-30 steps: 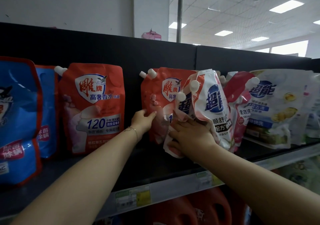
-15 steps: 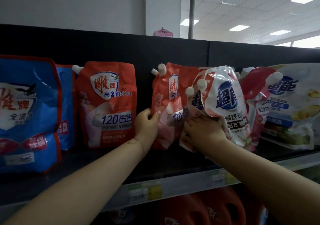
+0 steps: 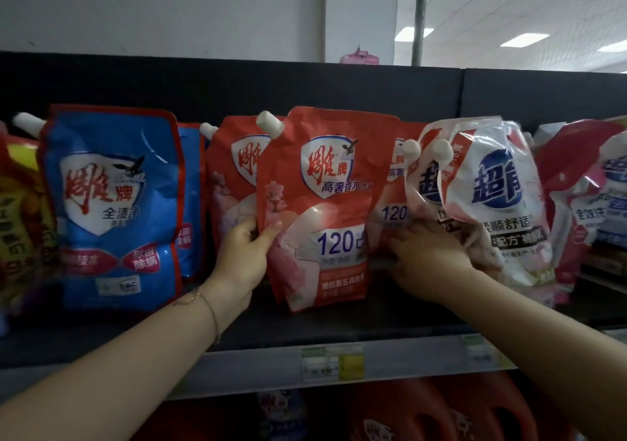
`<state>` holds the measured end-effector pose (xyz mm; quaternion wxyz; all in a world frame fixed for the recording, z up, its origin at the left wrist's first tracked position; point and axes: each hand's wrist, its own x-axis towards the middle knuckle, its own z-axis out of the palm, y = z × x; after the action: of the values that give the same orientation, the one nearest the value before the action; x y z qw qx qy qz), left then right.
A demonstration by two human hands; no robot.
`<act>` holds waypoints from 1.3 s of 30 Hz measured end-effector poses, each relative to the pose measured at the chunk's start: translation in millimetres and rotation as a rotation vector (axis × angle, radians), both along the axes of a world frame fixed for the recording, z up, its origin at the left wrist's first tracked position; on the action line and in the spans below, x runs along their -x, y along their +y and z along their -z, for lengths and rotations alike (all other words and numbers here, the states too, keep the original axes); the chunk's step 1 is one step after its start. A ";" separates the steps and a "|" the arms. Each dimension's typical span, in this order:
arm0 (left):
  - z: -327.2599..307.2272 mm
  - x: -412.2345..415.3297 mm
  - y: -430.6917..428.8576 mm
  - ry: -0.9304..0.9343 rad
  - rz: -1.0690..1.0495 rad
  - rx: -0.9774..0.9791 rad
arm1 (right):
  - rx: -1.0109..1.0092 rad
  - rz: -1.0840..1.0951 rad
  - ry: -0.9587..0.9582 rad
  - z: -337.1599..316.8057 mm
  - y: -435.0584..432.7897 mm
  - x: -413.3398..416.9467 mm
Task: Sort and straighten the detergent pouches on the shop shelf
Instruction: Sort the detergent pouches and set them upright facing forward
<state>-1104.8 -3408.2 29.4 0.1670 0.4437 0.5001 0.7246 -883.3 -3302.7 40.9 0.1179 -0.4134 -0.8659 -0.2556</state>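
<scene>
Head view: the left hand grips the front red pouch by its lower left edge, with the thumb on the printed face and the fingers curled behind. The pouch stands upright at mid-shelf, up at about 2 o'clock from that hand, its white cap at its own 11 o'clock. A second red pouch stands just behind it at 9 o'clock, and a blue pouch stands further along the same way. The right hand lies against the lower left of two overlapping white pouches, which lean at its 1 o'clock. Its fingertips reach a third red pouch. I cannot tell whether this hand grips anything.
</scene>
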 end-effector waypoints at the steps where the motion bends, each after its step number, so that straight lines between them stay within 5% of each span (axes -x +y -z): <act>1: -0.5 3.6 -3.7 -0.007 -0.004 -0.008 | 0.019 -0.038 0.043 0.4 -2.9 5.6; 7: -0.6 22.8 -17.8 0.018 -0.078 -0.006 | 0.872 -0.392 0.443 -3.4 -23.9 31.7; 9: -2.7 26.4 -23.1 0.096 -0.163 -0.013 | 0.972 -0.396 0.493 -2.9 -31.4 38.8; 13: -1.8 27.8 -35.6 0.282 -0.275 -0.027 | 0.822 -0.365 0.556 1.1 -37.9 60.3; 17: 13.3 23.2 -48.2 0.884 -0.452 -0.016 | 0.812 -0.401 0.638 5.6 -42.7 80.3; 23: 10.5 27.4 -49.7 1.342 -0.549 0.345 | 0.785 -0.432 0.672 12.3 -45.6 108.8; 27: 4.1 35.7 -40.5 1.351 -0.466 0.506 | 0.733 -0.391 0.661 10.6 -43.7 118.5; 31: 0.5 38.6 -35.3 1.349 -0.452 0.592 | 0.429 -0.213 0.508 12.8 -53.5 114.1; 35: -0.7 37.2 -36.7 1.365 -0.471 0.622 | 0.252 -0.289 0.454 15.4 -61.6 97.9; 39: -4.6 44.2 -38.3 1.437 -0.537 0.618 | -0.074 -0.358 0.194 11.9 -59.4 98.5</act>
<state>-1149.0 -3446.5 34.0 -0.2580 0.5985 0.7506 0.1093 -981.8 -3362.1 29.0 0.2595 -0.2709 -0.9002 -0.2212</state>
